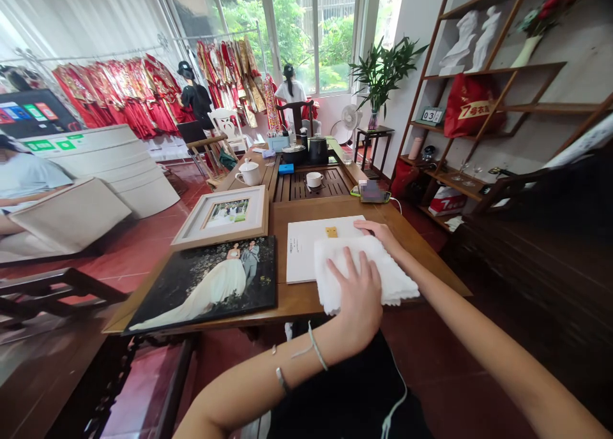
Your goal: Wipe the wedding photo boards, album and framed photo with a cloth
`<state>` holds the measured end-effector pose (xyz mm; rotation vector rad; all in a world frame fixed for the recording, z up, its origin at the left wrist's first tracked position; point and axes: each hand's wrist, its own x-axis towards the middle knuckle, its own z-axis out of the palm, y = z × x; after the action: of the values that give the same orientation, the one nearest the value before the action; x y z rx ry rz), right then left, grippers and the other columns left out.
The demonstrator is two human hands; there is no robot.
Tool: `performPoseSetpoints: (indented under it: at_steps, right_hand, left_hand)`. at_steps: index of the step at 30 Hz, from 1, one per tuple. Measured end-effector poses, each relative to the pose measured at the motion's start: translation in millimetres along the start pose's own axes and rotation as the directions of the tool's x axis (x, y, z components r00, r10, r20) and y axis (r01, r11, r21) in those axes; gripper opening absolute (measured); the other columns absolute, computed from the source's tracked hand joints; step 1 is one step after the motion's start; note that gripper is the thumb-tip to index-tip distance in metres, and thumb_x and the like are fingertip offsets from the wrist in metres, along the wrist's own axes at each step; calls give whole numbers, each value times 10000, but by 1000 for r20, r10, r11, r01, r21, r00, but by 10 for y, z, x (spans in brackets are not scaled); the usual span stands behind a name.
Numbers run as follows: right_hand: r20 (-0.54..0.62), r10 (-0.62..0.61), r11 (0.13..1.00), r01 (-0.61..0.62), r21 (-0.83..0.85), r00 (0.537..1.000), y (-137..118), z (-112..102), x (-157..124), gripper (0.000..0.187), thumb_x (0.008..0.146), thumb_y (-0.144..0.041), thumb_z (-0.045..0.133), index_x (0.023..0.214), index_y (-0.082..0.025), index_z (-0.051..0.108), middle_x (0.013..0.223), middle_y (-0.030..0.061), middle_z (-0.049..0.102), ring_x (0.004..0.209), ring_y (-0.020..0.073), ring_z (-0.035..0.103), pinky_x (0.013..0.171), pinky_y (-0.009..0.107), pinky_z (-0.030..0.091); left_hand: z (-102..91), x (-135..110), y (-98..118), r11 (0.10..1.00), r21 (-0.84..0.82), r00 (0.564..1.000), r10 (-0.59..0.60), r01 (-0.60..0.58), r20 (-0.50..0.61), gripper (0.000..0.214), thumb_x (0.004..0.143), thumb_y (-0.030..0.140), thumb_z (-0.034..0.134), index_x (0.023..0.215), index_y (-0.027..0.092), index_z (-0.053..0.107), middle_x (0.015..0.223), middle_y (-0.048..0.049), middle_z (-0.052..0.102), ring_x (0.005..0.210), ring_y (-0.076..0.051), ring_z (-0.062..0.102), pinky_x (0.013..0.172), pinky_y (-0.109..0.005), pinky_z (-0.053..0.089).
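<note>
A folded white towel [383, 267] lies at the near edge of the wooden table [421, 247], partly over a white book [306, 247] that has a small gold square on its cover. My left hand [357, 292] lies flat on the towel with its fingers spread. My right hand [380, 230] rests at the towel's far edge, fingers stretched out over the white book. Neither hand grips anything.
A frameless wedding photo print [211, 286] and a framed photo [225, 215] lie on the table's left. Behind stand a slatted tea tray [306, 185] with cup, teapot and kettle, and a phone [373, 193]. Shelves stand right; red garments and people at the back.
</note>
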<state>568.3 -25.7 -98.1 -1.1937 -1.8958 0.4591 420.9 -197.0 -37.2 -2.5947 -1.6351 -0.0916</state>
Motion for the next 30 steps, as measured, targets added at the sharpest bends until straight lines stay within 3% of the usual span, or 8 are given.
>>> performPoseSetpoints:
  at_steps: [5,9,14,19,27,30]
  right_hand:
    - [-21,-1,1000,1,-16,1000,-19,33,-6,341,779,-103,501,953,-240,759,1118,30,728,1115,214,652,1049,413,464]
    - [-31,-10,1000,9,-26,999,-49,40,-24,353,798,-93,485,974,-243,753,1136,30,721,1126,204,645,1063,425,451]
    - [-32,-15,999,14,-44,999,-63,35,-34,356,803,-95,473,973,-230,755,1136,37,721,1120,202,648,1060,416,455]
    - [-29,-25,998,24,-54,999,-71,26,-33,361,802,-100,468,986,-226,752,1138,40,720,1127,206,644,1053,412,458]
    - [-10,-33,998,32,-59,999,-101,7,-38,365,813,-103,462,1020,-213,742,1169,49,708,1111,208,652,1011,372,482]
    - [-8,-33,998,33,-60,999,-103,7,-38,371,816,-99,461,1034,-214,739,1162,42,711,1124,210,645,1022,375,473]
  left_hand:
    - [-64,-327,-116,991,-67,991,118,-114,63,599,870,213,492,1455,230,365,1575,-91,256,1457,-408,101,1042,-808,181]
    - [-102,-451,-289,997,-52,995,67,-63,80,611,861,157,489,1442,310,372,1578,-59,248,1463,-365,132,1069,-789,147]
    - [-106,-423,-442,999,-45,998,15,-12,65,650,832,106,497,1437,308,370,1578,-54,257,1461,-356,154,1083,-744,206]
    - [-109,-137,-589,998,-54,998,-30,33,57,716,782,97,544,1441,300,352,1569,-64,284,1455,-359,170,1059,-733,259]
    - [31,712,-1039,992,-54,993,-116,114,-25,631,828,169,545,1426,295,385,1555,-73,311,1446,-325,201,1093,-692,212]
    - [61,900,-1139,989,-57,990,-137,135,-24,623,825,174,545,1419,292,399,1537,-79,342,1440,-328,217,1086,-699,207]
